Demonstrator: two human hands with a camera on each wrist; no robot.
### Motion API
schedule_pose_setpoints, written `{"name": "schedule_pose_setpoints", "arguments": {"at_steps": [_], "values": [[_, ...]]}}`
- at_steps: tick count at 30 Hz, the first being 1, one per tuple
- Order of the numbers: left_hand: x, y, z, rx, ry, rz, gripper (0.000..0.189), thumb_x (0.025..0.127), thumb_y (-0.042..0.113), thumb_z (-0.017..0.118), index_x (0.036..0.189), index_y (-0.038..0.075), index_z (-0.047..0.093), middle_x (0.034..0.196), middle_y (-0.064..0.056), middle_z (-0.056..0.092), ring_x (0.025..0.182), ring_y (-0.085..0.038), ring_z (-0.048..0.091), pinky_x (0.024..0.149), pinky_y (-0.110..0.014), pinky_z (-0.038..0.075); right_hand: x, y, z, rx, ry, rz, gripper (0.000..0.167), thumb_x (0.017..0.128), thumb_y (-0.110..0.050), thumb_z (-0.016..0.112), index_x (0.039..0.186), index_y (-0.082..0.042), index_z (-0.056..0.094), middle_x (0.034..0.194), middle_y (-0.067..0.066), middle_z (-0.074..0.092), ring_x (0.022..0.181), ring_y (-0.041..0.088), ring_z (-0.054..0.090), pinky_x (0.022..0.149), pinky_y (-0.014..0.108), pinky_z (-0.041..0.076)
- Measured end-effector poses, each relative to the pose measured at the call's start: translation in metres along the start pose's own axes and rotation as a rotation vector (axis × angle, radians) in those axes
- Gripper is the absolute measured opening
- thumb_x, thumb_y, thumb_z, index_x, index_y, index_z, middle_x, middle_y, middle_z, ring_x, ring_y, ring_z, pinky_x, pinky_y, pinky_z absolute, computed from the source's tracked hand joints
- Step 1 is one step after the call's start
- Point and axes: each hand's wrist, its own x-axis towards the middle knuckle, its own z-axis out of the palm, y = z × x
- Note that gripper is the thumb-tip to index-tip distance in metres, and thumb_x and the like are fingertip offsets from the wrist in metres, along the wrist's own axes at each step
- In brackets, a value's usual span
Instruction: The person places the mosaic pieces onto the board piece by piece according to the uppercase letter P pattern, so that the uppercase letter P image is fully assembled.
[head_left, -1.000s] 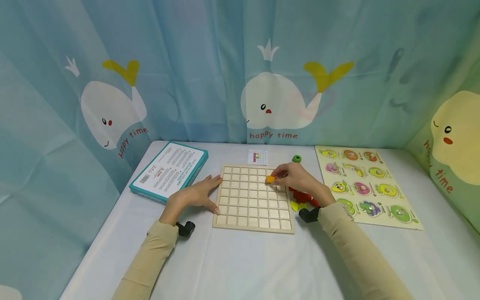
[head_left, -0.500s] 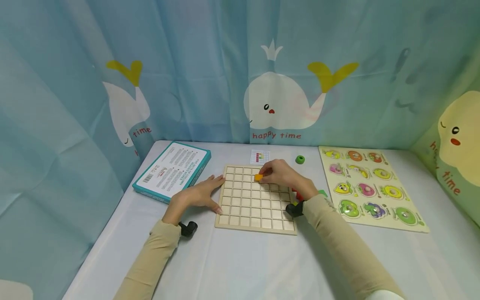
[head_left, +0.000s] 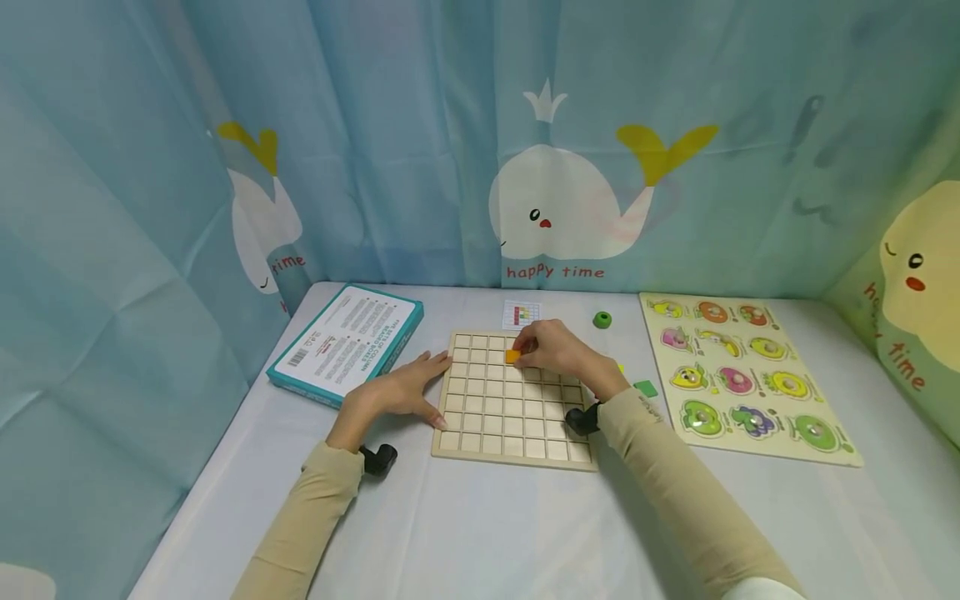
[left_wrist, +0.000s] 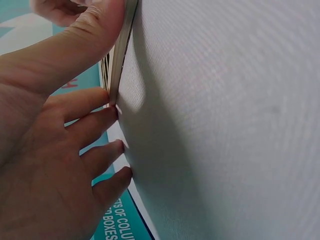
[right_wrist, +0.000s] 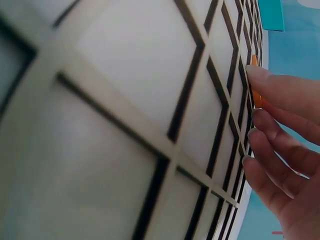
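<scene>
My right hand [head_left: 555, 348] pinches a small orange square tile [head_left: 512, 356] between thumb and fingers. It holds the tile at a cell in the second row from the far edge of a wooden grid board [head_left: 491, 460]. In the right wrist view the tile [right_wrist: 257, 98] is low against the grid; whether it is seated in the cell I cannot tell. My left hand [head_left: 397, 388] is spread along the board's left side, thumb on its near-left edge and fingertips farther up. In the left wrist view the thumb touches the board's edge [left_wrist: 120, 60].
A teal-edged box [head_left: 347, 343] lies left of the board. Behind it sit a small printed grid card [head_left: 522, 315] and a green bead [head_left: 602, 320]. To the right are a green tile [head_left: 646, 388], partly hidden yellow, and a fruit puzzle board [head_left: 750, 387].
My right hand has carried the orange tile left across the grid, then slowed and settled by a far-row cell. My left hand stays at the board's edge. The head view has shifted slightly.
</scene>
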Motion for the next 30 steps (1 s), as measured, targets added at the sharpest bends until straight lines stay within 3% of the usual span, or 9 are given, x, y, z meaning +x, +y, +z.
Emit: {"name": "schedule_pose_setpoints", "arguments": {"at_steps": [10, 23, 30], "values": [[0.001, 0.000, 0.001, -0.004, -0.003, 0.001, 0.110, 0.079, 0.030, 0.090, 0.164, 0.007, 0.025, 0.173, -0.009, 0.015, 0.161, -0.033, 0.005, 0.128, -0.054, 0.015, -0.016, 0.004, -0.005, 0.001, 0.040, 0.011, 0.021, 0.091, -0.014, 0.079, 0.109, -0.005, 0.077, 0.098, 0.007, 0.074, 0.089, 0.021, 0.066, 0.082, 0.039, 0.055], [-0.001, 0.001, 0.000, -0.030, -0.005, 0.009, 0.108, 0.080, 0.026, 0.090, 0.163, 0.005, 0.025, 0.173, -0.010, 0.015, 0.161, -0.035, 0.005, 0.128, -0.055, 0.015, -0.061, 0.032, -0.024, 0.001, 0.091, 0.058, 0.020, 0.093, -0.011, 0.074, 0.111, -0.002, 0.077, 0.097, 0.008, 0.073, 0.084, 0.020, 0.062, 0.074, 0.031, 0.052], [-0.001, 0.001, 0.001, -0.008, 0.002, 0.002, 0.109, 0.080, 0.028, 0.090, 0.164, 0.006, 0.025, 0.173, -0.011, 0.014, 0.161, -0.035, 0.005, 0.128, -0.055, 0.015, -0.084, 0.047, -0.029, -0.010, 0.121, 0.089, 0.019, 0.092, -0.010, 0.074, 0.109, -0.002, 0.077, 0.097, 0.009, 0.073, 0.084, 0.021, 0.061, 0.076, 0.035, 0.053]]}}
